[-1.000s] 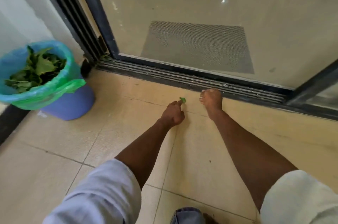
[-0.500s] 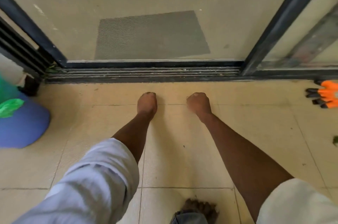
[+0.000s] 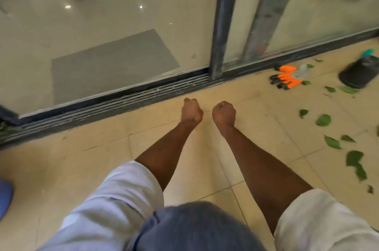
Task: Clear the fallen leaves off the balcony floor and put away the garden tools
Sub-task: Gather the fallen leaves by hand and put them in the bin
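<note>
My left hand (image 3: 191,112) and my right hand (image 3: 224,114) hover side by side over the beige tiles, just in front of the sliding door track (image 3: 114,99). Both are curled into fists, and nothing shows in either one. Several green leaves lie scattered on the floor to the right, among them a round leaf (image 3: 323,120), a pointed leaf (image 3: 332,142) and a large torn leaf (image 3: 355,163). Orange and black garden gloves (image 3: 287,77) lie by the track, far right of my hands.
A black pot (image 3: 359,72) stands at the right edge with a teal object (image 3: 369,52) behind it. The blue bin (image 3: 5,195) shows only as a sliver at the far left. A dark door post (image 3: 222,21) rises behind my hands.
The view swung right, so the bin slid out of sight while gloves, pot and leaves came in. The small leaf pinched in my left hand a second ago is no longer visible.
</note>
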